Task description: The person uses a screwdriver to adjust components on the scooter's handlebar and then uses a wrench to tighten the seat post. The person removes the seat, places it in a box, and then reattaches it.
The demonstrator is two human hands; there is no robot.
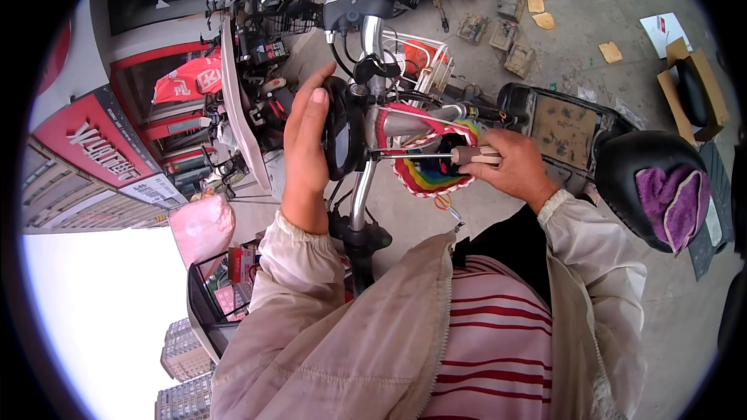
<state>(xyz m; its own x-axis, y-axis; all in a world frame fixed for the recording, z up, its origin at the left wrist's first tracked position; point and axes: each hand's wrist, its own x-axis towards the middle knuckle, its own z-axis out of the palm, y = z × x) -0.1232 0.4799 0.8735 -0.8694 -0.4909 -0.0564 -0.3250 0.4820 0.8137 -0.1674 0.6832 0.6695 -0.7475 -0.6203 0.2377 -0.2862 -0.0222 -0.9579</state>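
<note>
My right hand (513, 165) is closed around the handle of a screwdriver (475, 155). Its thin metal shaft runs left to the back of a round black unit (342, 128) mounted on the handlebar (366, 187); the exact contact of the tip is too small to make out. Against the far side of that unit lies my left hand (306, 148), fingers stretched out and upright. Below the screwdriver shaft hangs a rainbow-coloured knitted pouch (424, 175) with a red-and-white edge, attached near the steering stem.
A black saddle (646, 187) with a purple cloth (673, 198) is at right, beside a footboard (564, 128). Dirty battery-like blocks (506, 35) and an opened cardboard box (720, 97) lie on the ground. Parked bikes (264, 0) stand at upper left.
</note>
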